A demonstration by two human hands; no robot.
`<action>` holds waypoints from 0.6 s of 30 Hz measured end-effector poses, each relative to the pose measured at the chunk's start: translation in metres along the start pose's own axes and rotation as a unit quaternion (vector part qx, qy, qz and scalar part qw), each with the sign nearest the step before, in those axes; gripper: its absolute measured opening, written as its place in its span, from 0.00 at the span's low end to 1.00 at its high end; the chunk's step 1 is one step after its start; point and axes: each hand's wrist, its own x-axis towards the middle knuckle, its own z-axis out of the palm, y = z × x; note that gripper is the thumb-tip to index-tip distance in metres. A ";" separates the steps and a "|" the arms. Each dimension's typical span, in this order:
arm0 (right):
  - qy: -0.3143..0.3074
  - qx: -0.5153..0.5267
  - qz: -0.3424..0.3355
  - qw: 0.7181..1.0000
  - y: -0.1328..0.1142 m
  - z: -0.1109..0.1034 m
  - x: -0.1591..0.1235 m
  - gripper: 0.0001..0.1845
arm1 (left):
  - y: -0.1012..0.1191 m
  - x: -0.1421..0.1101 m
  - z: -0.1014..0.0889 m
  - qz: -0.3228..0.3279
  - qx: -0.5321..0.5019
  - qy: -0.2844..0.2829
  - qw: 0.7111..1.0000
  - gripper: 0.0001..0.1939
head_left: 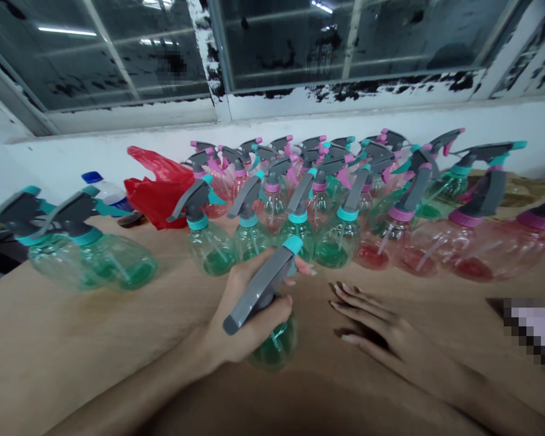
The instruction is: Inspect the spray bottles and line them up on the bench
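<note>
A green see-through spray bottle (276,345) with a grey head and teal nozzle stands near the front of the table. My left hand (249,309) is wrapped round its neck, just under the spray head; the fingertips show past the trigger side. To the right, my right hand (376,327) rests palm down on the tabletop, fingers stretched out and slightly spread, with nothing in it. Just beyond the held bottle is a row of green spray bottles (338,245), which runs on into pink spray bottles (386,242) at the right.
Several more spray bottles (320,203) crowd behind the front row. Two green bottles (118,260) stand apart at the left. A red plastic bag (158,188) and a blue-capped bottle (100,188) sit behind them. A blurred-out flat object (538,330) lies at the right edge. Windows (345,48) line the wall.
</note>
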 end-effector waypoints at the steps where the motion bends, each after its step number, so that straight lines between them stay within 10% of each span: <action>1: 0.000 0.002 0.001 1.000 0.000 0.000 0.000 0.26 | 0.000 0.000 0.001 0.001 0.001 0.011 1.000 0.20; 18: -0.004 -0.004 0.000 1.000 0.000 -0.001 0.001 0.25 | -0.007 -0.007 0.009 0.002 0.040 0.059 0.997 0.22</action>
